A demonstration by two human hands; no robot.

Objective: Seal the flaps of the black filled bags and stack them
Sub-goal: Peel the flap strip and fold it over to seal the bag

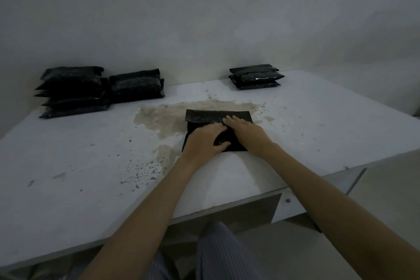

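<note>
A black filled bag (204, 117) lies flat in the middle of the white table (91, 154), its flap end pointing away from me. My left hand (204, 141) lies palm down on the bag's near left part, thumb spread toward the middle. My right hand (244, 130) lies on its right part, straight fingers reaching the flap's edge. Both hands cover much of the bag. A pile of several black bags (72, 92) sits at the far left with more bags (136, 86) beside it. A small stack of three black bags (255, 76) sits at the far right.
A tan stain (163, 118) spreads over the table around the bag, with dark specks toward me. A pale wall (204, 18) rises right behind the table. The table's front edge (181, 216) runs near my striped trousers (218, 252).
</note>
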